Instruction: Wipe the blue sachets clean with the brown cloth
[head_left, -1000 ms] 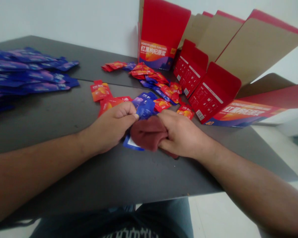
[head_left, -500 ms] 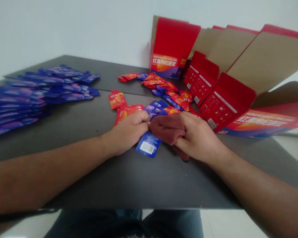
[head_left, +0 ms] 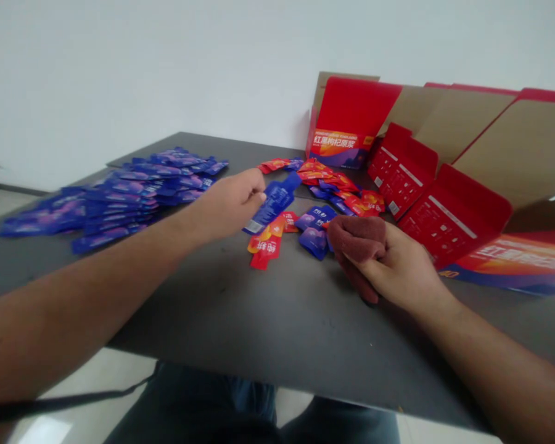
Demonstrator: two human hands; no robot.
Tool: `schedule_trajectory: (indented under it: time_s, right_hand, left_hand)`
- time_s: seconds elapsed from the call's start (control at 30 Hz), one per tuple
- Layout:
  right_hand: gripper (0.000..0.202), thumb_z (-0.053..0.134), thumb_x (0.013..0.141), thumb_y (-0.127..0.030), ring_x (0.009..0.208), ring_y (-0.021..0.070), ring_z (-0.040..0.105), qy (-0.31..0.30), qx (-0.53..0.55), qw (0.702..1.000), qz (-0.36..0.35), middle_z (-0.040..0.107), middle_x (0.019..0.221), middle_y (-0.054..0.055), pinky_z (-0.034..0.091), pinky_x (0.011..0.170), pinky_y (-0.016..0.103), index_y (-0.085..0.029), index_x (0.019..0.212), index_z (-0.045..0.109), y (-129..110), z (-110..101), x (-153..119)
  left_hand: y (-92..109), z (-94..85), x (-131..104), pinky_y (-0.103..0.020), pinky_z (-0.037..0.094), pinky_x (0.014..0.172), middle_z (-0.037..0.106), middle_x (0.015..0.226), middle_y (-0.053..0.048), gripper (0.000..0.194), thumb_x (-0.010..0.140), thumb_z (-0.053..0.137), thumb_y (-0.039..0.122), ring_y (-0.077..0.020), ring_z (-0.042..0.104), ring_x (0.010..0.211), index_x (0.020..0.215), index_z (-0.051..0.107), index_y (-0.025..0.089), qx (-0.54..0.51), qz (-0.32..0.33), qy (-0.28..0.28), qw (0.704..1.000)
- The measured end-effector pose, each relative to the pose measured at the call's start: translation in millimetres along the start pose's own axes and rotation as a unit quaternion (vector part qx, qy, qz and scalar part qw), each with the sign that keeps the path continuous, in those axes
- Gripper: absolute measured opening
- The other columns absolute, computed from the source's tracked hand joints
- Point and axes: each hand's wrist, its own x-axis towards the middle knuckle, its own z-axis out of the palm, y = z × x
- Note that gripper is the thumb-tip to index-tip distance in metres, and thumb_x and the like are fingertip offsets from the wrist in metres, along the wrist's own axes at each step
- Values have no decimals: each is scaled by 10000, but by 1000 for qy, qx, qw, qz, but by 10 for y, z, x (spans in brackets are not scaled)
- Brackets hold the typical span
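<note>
Pinching the blue pouch (head_left: 274, 201) in our left hand (head_left: 234, 202), left of the brown cloth (head_left: 357, 237) bunched in our right hand (head_left: 403, 266), we should grip lightly.

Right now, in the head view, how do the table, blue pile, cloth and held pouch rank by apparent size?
1. Table
2. Blue pile
3. Cloth
4. Held pouch
Nearness may enlarge the cloth.
</note>
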Motion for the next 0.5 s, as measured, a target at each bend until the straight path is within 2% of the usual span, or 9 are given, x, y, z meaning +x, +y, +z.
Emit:
schedule_trajectory:
  time_s: [0.13, 0.23, 0.37, 0.5]
  right_hand:
    - [337, 769, 893, -344, 942, 374, 816, -11, -12, 1000, -3, 863, 1060, 91, 674, 874, 552, -276, 1219, 823, -3, 12, 9]
    - [341, 762, 890, -341, 924, 371, 816, -23, -15, 1000, -8, 862, 1043, 86, 678, 858, 553, -277, 1220, 819, 22, 26, 16]
    - [343, 758, 878, -333, 898, 366, 810, -23, -32, 999, -13, 858, 1017, 86, 676, 851, 560, -267, 1211, 813, 38, 44, 6]
    - [326, 749, 907, -352, 900, 351, 812, -27, -24, 999, -20, 861, 1010, 73, 678, 862, 544, -269, 1215, 813, 9, 46, 2]
  left_hand:
    - [-314, -150, -247, -426, 540, 897, 751, 1109, -162, 293, 1064, 428, 304, -318, 716, 1059, 1119, 685, 175, 210, 22, -36, 977]
    - [-485, -161, -483, -433, 550, 807, 753, 1193, -194, 364, 1080, 386, 276, -358, 724, 1098, 1154, 727, 175, 308, 14, -89, 947]
    - [-618, -148, -695, -441, 548, 745, 744, 1187, -233, 387, 1075, 407, 251, -420, 687, 1196, 1107, 785, 173, 365, 23, -121, 923]
    - [-755, -132, -703, -431, 558, 779, 762, 1143, -227, 388, 1081, 431, 273, -397, 703, 1167, 1089, 808, 183, 362, -3, -131, 923]
